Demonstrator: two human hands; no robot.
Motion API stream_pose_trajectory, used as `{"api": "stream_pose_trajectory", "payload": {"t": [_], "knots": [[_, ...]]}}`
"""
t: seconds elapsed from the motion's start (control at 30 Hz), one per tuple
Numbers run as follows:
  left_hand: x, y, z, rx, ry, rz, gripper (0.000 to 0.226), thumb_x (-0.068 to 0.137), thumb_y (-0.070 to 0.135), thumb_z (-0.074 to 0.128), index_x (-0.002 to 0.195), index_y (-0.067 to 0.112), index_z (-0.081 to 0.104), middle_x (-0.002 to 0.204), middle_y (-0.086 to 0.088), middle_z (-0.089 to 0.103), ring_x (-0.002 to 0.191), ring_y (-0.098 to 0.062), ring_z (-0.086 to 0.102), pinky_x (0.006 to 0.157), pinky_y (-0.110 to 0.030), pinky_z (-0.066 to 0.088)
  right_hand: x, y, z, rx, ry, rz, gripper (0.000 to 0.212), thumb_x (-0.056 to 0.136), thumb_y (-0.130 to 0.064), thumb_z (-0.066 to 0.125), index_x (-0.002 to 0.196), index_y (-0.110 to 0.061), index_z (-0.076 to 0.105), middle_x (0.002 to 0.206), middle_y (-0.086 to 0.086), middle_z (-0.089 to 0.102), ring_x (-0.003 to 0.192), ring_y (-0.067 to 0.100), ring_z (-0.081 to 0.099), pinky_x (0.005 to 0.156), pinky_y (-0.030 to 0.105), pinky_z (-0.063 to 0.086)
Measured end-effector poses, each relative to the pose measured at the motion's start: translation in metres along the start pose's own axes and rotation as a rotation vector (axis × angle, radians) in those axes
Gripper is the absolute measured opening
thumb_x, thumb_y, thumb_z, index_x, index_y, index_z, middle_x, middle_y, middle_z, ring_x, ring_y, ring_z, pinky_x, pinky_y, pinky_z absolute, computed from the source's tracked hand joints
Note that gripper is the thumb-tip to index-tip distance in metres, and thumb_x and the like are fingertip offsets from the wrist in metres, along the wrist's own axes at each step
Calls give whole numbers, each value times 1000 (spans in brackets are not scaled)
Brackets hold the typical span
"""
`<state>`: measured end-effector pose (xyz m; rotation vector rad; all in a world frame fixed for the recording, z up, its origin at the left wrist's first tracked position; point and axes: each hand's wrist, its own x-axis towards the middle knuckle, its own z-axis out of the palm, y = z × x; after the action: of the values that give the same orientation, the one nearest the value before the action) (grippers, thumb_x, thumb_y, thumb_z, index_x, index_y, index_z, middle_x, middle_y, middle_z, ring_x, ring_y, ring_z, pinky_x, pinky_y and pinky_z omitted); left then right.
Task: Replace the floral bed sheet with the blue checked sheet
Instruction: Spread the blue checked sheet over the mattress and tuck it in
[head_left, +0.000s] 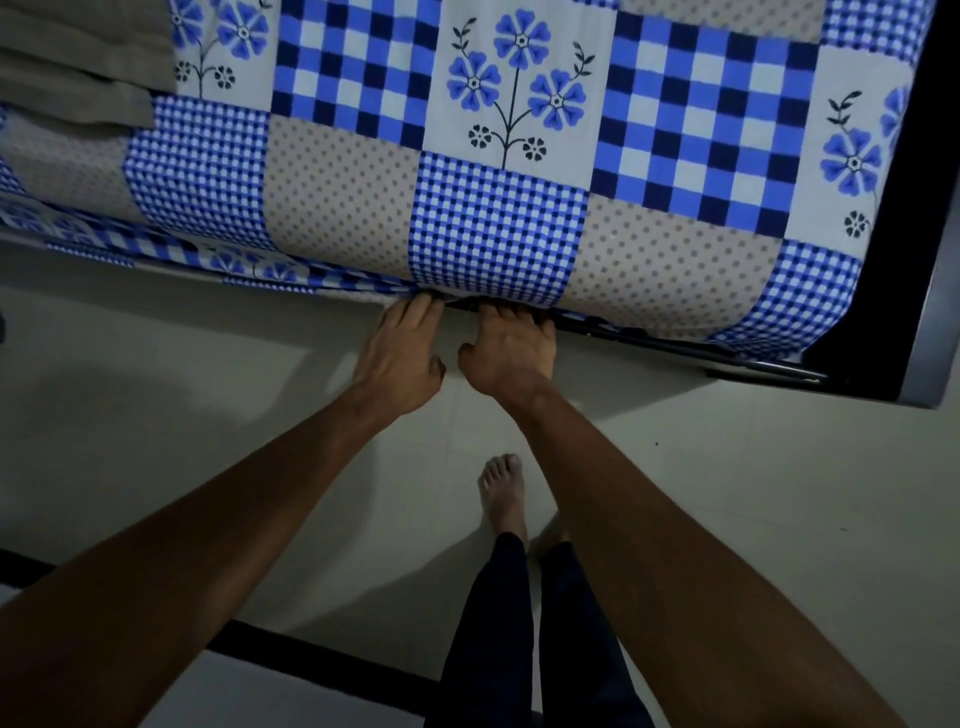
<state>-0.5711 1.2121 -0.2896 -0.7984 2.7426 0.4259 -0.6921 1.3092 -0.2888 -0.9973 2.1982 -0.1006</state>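
Observation:
The blue checked sheet (493, 228), a patchwork of blue checks, dotted beige squares and blue flower panels, lies spread over the mattress. Both my hands are at the near edge of the bed, side by side. My left hand (402, 353) has its fingertips pushed under the hanging sheet edge. Just to its right, my right hand (511, 348) has its fingers tucked out of sight beneath the mattress edge. To the left of my hands the sheet's edge (260, 267) still hangs loose; to the right it lies snug. No other sheet is visible.
A folded grey-brown cloth (78, 62) lies on the bed at the upper left. The dark bed frame (914, 260) runs along the right side and near edge. My bare feet (501, 493) stand on the pale tiled floor (156, 415). A dark strip (322, 662) crosses the floor behind me.

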Motion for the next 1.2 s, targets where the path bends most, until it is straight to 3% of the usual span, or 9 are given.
{"api": "stream_pose_trajectory", "payload": {"t": [0.2, 0.37, 0.47, 0.57, 0.67, 0.9, 1.0, 1.1, 1.2], "knots": [[26, -7, -8, 66, -188, -60, 72, 70, 23, 69, 137, 7, 47, 138, -13, 48, 123, -35, 44, 102, -43, 40, -12, -1, 12, 117, 315, -50, 34, 83, -27, 59, 113, -12, 64, 115, 9, 68, 106, 32, 61, 97, 41, 46], [39, -5, -19, -11, -258, -102, 70, 77, 30, 70, 141, 11, 47, 144, -13, 47, 131, -34, 41, 105, -36, 35, -9, -2, 8, 153, 354, -70, 23, 82, -26, 58, 100, -13, 66, 100, 8, 71, 94, 33, 63, 81, 39, 50], [27, -19, -13, -107, -225, -21, 82, 74, 29, 66, 149, 14, 35, 153, -10, 36, 139, -31, 32, 113, -43, 32, -9, 4, 16, 49, 366, -174, 38, 80, -26, 54, 115, -14, 65, 114, 4, 69, 101, 35, 60, 90, 41, 47], [18, -23, -4, -240, -2, -14, 70, 74, 24, 55, 143, 12, 48, 144, -12, 51, 131, -31, 45, 106, -45, 42, -8, 10, 29, -56, 297, -206, 66, 81, -28, 59, 144, -14, 47, 145, 3, 51, 128, 36, 45, 111, 47, 34], [0, -14, 4, -282, 204, -75, 59, 79, 15, 56, 137, 5, 54, 139, -13, 55, 128, -28, 50, 109, -39, 41, -5, 6, 27, -121, 199, -144, 75, 82, -32, 62, 151, -21, 34, 154, -3, 40, 133, 31, 37, 107, 48, 30], [-2, -46, 5, 65, -13, -187, 82, 72, 24, 71, 143, 3, 35, 142, -19, 37, 134, -37, 33, 112, -49, 30, 2, -16, 14, -178, 24, -21, 82, 89, -35, 56, 157, -26, 11, 157, -7, 29, 141, 31, 21, 106, 57, 29], [11, -58, -4, 168, -52, -132, 69, 72, 25, 71, 133, 4, 45, 130, -18, 44, 122, -36, 40, 101, -47, 37, 1, -24, 10, -115, 55, 14, 71, 88, -42, 58, 150, -24, 28, 149, -6, 41, 137, 32, 28, 104, 57, 30], [22, -66, -6, 186, -103, -146, 63, 73, 26, 71, 129, 6, 51, 133, -17, 47, 121, -35, 42, 107, -48, 31, -10, -36, 9, -9, 193, 89, 58, 88, -47, 55, 139, -24, 45, 140, -5, 52, 130, 29, 40, 99, 53, 32], [26, -64, 0, 105, -109, -170, 76, 70, 26, 72, 138, 8, 45, 141, -15, 44, 126, -37, 40, 109, -49, 30, -22, -55, 20, 41, 282, -4, 64, 91, -41, 53, 150, -20, 38, 152, -4, 44, 141, 26, 35, 105, 50, 33]]}}
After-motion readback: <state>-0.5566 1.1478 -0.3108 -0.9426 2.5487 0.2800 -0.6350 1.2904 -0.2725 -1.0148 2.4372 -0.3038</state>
